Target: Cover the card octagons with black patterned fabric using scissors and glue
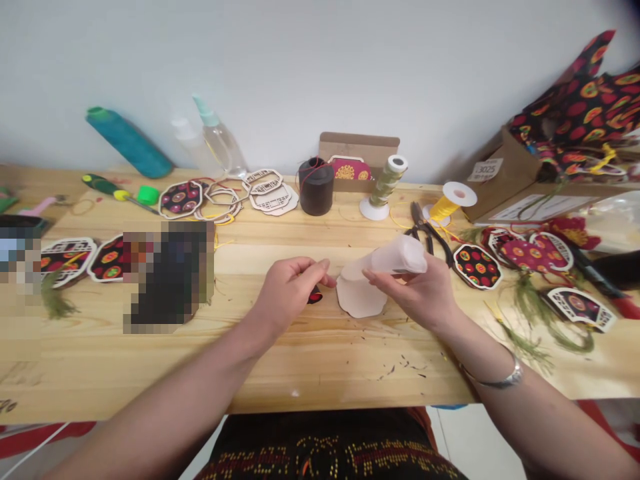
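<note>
A translucent white squeeze bottle (395, 257) lies tilted in my right hand (423, 293), its narrower end pointing left and down. Under it, flat on the table, is a pale wooden plaque (363, 298) with a scalloped edge. My left hand (295, 287) is just left of the plaque, thumb and fingers drawn together; whatever they may pinch is hidden. A small black-and-red piece of patterned fabric (315, 295) shows beneath that hand, mostly covered by it.
Behind the hands stand a black thread spool (316, 189), an olive thread spool (385, 187) and a yellow thread spool (447, 200). Pliers (427, 233) and fabric-covered plaques (477, 267) lie right. A cardboard box (505, 173) holds patterned fabric. Dark scraps (400, 367) dot the front.
</note>
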Tool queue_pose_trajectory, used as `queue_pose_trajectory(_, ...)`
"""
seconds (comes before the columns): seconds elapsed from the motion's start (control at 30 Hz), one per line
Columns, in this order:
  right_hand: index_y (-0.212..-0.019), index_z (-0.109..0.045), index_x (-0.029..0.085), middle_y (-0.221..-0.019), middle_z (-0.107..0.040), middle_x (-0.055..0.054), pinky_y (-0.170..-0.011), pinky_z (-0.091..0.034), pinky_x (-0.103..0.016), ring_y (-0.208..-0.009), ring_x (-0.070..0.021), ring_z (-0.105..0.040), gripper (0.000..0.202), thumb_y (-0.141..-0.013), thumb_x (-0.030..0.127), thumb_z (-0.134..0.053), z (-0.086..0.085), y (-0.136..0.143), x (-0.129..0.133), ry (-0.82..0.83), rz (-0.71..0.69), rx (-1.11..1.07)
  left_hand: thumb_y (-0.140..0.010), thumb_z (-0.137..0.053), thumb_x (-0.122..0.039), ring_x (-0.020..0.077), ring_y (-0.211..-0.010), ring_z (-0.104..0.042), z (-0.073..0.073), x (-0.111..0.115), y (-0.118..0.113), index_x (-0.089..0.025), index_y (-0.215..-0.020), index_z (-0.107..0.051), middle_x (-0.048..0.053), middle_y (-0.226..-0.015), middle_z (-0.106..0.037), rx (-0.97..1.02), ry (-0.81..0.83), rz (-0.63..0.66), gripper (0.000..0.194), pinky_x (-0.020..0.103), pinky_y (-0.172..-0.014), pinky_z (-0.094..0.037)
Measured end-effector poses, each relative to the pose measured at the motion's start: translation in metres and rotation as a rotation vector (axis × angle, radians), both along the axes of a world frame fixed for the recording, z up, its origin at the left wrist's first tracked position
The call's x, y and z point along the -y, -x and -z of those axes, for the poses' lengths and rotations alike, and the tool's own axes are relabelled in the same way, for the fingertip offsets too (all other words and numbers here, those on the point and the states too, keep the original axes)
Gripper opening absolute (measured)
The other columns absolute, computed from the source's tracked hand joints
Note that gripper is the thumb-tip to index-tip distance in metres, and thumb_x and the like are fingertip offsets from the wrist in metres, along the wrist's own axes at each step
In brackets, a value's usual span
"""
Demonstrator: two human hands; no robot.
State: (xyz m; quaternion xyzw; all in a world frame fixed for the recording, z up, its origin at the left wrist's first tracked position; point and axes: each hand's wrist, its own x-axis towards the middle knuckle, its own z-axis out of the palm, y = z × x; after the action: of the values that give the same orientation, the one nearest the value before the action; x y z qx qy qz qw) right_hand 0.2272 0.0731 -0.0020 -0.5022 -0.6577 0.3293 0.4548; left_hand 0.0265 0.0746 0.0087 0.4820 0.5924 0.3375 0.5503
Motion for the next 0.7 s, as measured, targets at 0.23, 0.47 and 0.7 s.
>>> queue_pose_trajectory(0.23, -0.075, -0.066, 0.019, -0.074, -0.069, -0.002, -0.06, -0.053, -0.026, -0.065, -0.0137, -0.063, 0.012, -0.076, 0.028, -0.074, -0.002, 0.0, 0.002, -0.05, -0.085, 0.066, -0.078, -0.062, -0.044, 0.0161, -0.067, -0.059, -0.002, -0.001, -0.002, -0.016, -0.062, -0.068, 0.006, -0.072, -0.073, -0.014, 0.033, -0.016, 0.032, 0.027, -0.06, -0.043)
queue_pose_trajectory(0.47, -0.076, -0.064, 0.018, -0.072, -0.068, -0.002, -0.059, -0.049, -0.027, -0.063, -0.0138, -0.061, 0.018, -0.074, 0.033, -0.075, -0.007, -0.002, 0.005, -0.077, -0.116, 0.169, -0.076, -0.063, -0.041, 0.0129, -0.059, -0.054, 0.004, -0.003, -0.002, -0.016, -0.062, -0.066, 0.003, -0.065, -0.068, -0.015, 0.021, -0.017, 0.029, 0.026, -0.059, -0.041)
queue_pose_trajectory(0.7, -0.073, -0.063, 0.018, -0.069, -0.065, 0.002, -0.056, -0.046, -0.024, -0.058, -0.01, -0.057, 0.014, -0.074, 0.026, -0.075, -0.014, -0.005, 0.008, -0.11, -0.226, 0.172, -0.074, -0.062, -0.039, 0.0131, -0.057, -0.053, 0.006, -0.003, -0.001, -0.017, -0.06, -0.061, 0.001, -0.061, -0.065, -0.097, 0.0, 0.009, 0.026, 0.027, -0.059, -0.041)
